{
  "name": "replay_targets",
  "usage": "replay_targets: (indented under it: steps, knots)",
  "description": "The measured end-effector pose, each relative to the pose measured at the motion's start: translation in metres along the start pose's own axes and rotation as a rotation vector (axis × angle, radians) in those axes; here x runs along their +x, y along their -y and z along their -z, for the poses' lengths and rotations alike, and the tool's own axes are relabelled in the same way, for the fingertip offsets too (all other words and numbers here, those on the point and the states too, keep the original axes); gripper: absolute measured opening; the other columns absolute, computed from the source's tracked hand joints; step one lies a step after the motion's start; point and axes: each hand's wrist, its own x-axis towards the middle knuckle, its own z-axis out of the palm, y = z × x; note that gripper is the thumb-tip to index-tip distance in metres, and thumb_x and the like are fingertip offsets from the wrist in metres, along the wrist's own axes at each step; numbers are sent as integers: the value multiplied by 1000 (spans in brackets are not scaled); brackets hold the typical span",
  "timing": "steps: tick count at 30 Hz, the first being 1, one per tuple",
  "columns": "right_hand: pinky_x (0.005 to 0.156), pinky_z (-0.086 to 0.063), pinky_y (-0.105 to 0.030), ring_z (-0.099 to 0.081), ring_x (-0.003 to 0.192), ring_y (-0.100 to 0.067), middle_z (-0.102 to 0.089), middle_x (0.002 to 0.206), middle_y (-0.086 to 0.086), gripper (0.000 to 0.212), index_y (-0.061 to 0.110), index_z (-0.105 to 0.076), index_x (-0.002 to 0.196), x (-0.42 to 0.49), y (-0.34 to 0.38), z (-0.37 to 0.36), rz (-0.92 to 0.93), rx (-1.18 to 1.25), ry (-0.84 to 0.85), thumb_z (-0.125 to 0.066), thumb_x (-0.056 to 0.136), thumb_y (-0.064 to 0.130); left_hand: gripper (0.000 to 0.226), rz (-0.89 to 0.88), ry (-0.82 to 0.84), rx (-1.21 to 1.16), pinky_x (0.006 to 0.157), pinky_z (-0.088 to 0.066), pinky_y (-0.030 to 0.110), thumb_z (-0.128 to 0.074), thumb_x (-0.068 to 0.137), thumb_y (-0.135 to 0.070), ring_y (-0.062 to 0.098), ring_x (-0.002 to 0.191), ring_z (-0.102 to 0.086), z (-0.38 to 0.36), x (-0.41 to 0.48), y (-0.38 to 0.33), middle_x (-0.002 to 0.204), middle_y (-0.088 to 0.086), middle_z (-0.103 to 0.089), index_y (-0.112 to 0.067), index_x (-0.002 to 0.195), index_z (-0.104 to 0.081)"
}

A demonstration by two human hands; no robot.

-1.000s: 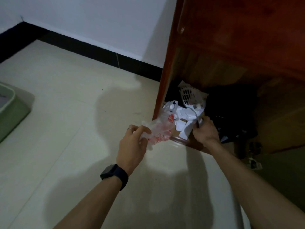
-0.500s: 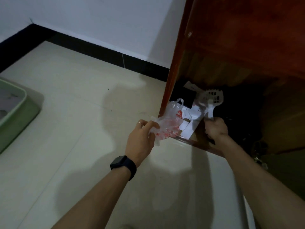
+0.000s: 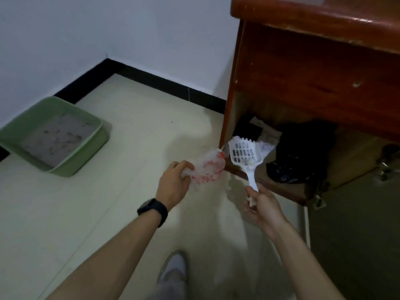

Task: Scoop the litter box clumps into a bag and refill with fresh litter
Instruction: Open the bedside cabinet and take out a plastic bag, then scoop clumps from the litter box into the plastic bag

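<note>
While crinkled plastic bag bunches, hands grip slotted scoop.

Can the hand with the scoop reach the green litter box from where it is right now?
Probably not yet. The right hand holds the scoop by the cabinet, and the litter box sits far off to the left by the wall. Only bare floor lies between, so stepping closer should do.

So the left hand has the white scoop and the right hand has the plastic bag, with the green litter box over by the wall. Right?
Swapped. The head view shows the left hand gripping the plastic bag and the right hand holding the white scoop by its handle. The green litter box does sit by the wall.
</note>
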Motion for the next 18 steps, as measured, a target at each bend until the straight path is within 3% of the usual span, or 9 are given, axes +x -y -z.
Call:
replay_targets:
  steps: [7,18]
  knots:
    - [58,-40,-28,-56,63,-12,-62,84,0,19,15,-65,112,-75,-18,-28,-39,80,261,-55,97,8,27,81,-106,58,73,-31,25,-63,86,-5,17,89,-52,71,-77,28,98,-4,-56,-20,109,-64]
    - [54,-38,-25,-52,59,-11,-64,76,3,22,12,-66,108,-150,-63,-155,-174,-125,620,-51,94,4,24,380,-408,138,83,-39,28,-64,89,-11,15,94,-52,226,-224,104,111,1,-64,-23,109,-63]
